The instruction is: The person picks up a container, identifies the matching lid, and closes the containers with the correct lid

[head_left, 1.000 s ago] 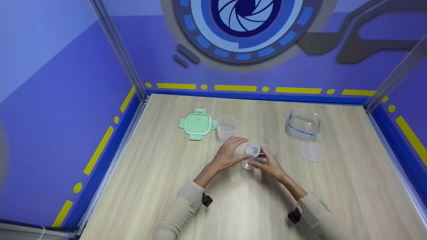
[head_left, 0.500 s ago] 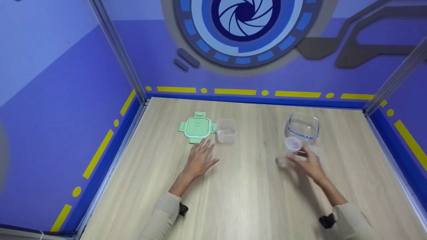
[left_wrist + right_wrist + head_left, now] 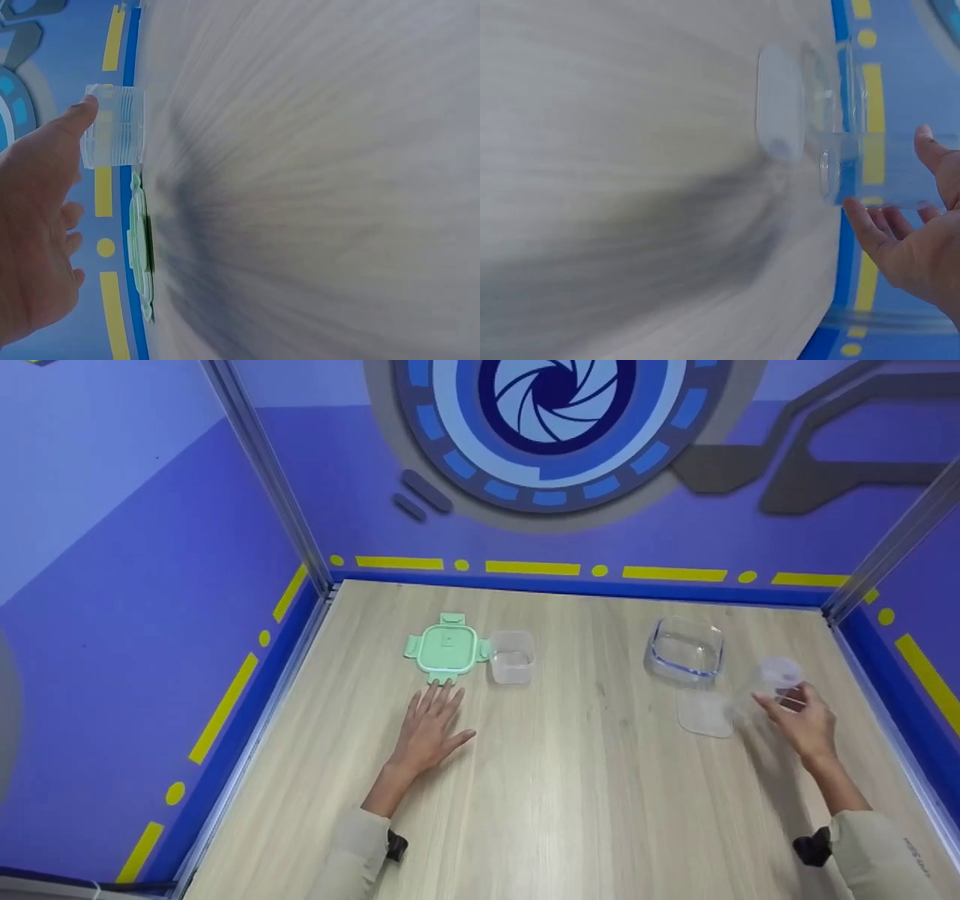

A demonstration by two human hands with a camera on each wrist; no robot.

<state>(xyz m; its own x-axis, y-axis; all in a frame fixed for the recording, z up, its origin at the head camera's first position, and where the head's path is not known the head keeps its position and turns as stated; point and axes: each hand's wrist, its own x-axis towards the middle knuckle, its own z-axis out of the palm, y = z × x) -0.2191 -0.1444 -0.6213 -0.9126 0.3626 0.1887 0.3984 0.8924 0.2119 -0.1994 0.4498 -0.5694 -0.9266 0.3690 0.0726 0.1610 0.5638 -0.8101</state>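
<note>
At the right side of the table my right hand (image 3: 810, 727) grips a clear cylindrical jar (image 3: 892, 169) between thumb and fingers. A frosted round lid (image 3: 780, 669) tops the jar, which is upright. My left hand (image 3: 426, 733) is spread palm down, its fingertips right at the front tab of a mint-green four-tab lid (image 3: 448, 649). Beside that lid stands a translucent square plastic container (image 3: 512, 658); in the left wrist view my left thumb overlaps this container (image 3: 112, 127). Nothing is held in the left hand.
A clear glass dish (image 3: 686, 650) with a bluish rim stands at the back right. In front of it lies a flat translucent square lid (image 3: 705, 714), left of the jar. Purple walls (image 3: 315, 495) and metal posts enclose the wooden table (image 3: 570, 787).
Both hands were together at the jar in the middle. The left let go and moved left toward the green lid; the right carried the jar right, past the glass dish and flat lid.
</note>
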